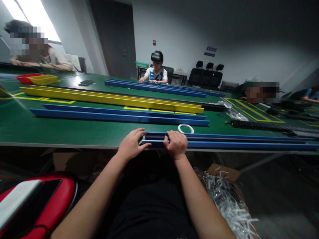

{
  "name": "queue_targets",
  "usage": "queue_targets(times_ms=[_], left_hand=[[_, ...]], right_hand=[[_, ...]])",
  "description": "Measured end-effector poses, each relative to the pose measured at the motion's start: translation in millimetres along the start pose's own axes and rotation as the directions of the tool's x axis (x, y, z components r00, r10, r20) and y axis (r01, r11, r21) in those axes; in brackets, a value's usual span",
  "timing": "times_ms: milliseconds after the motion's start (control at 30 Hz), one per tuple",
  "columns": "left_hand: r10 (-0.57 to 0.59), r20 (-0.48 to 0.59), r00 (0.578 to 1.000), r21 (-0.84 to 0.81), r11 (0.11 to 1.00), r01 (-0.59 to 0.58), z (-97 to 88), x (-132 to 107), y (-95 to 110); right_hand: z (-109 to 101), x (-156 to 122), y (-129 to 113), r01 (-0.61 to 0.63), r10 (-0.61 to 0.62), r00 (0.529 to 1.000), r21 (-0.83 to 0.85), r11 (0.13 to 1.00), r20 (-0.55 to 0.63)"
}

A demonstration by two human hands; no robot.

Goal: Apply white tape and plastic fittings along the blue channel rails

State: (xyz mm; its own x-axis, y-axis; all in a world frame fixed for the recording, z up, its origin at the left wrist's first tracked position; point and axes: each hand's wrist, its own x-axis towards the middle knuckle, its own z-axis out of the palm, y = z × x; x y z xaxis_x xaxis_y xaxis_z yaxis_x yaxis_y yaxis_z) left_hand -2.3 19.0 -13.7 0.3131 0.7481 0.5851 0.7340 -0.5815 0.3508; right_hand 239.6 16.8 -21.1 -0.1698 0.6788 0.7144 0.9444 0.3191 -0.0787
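Note:
A long blue channel (239,144) lies along the near edge of the green table, with a dark strip (214,139) inside it. At its left end, my left hand (131,145) curls its thumb and fingers around the two sides. Something small and pale shows at that end between the fingers, too small to name. My right hand (176,143) is closed over the channel a little farther right, fingers on the far side and thumb toward the left. Just behind the right hand rests a white tape roll (185,128).
Beyond lie blue channels (119,115), a yellow channel (112,100) and more blue channels (154,88). Red and yellow trays (45,79) stand far left. A red chair (62,196) is at lower left, a box of paper shreds (224,192) at lower right. Several people sit around the table (74,132).

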Motion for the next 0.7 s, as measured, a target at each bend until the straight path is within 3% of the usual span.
queue_targets(times_ms=[200, 433, 700], left_hand=[[-0.024, -0.032, 0.999, 0.085, 0.996, 0.027, -0.5, -8, -5], [-0.067, 0.007, 0.998, 0.069, 0.995, 0.066, -1.2, -6, -11], [-0.072, 0.036, 0.997, 0.18, 0.982, 0.065, 8.3, -6, -21]], right_hand=[[0, 0, 0, 0.006, -0.006, 1.0, 0.012, 1.0, -0.017], [1, 0, 0, -0.007, 0.007, 1.0, 0.007, 1.0, -0.004], [3, -1, 1, 0.009, -0.009, 0.999, -0.008, 1.0, -0.042]])
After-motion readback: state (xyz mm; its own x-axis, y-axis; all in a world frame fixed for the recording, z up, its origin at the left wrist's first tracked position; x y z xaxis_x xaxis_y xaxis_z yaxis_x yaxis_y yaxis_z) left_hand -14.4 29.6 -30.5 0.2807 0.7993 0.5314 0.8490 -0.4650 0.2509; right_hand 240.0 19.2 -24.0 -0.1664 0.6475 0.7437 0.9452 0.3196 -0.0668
